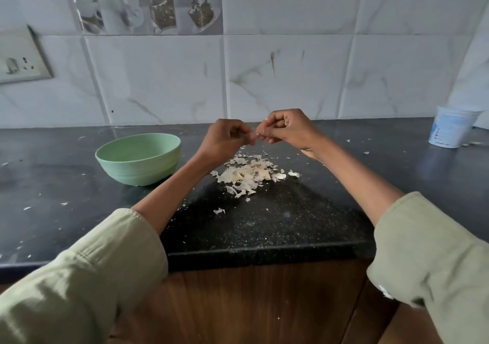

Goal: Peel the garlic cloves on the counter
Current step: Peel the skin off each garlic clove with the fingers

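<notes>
Small pale garlic clove (254,135) (mostly hidden) in the pinching grip of left hand (225,140) and right hand (287,129)

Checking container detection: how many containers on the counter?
2. A green bowl sits left of the left hand. A white tub stands at the far right, near the tiled wall. The frame's edges may hide others.

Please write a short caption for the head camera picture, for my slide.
Both hands, left and right, pinch a garlic clove above a pile of skins.
</notes>
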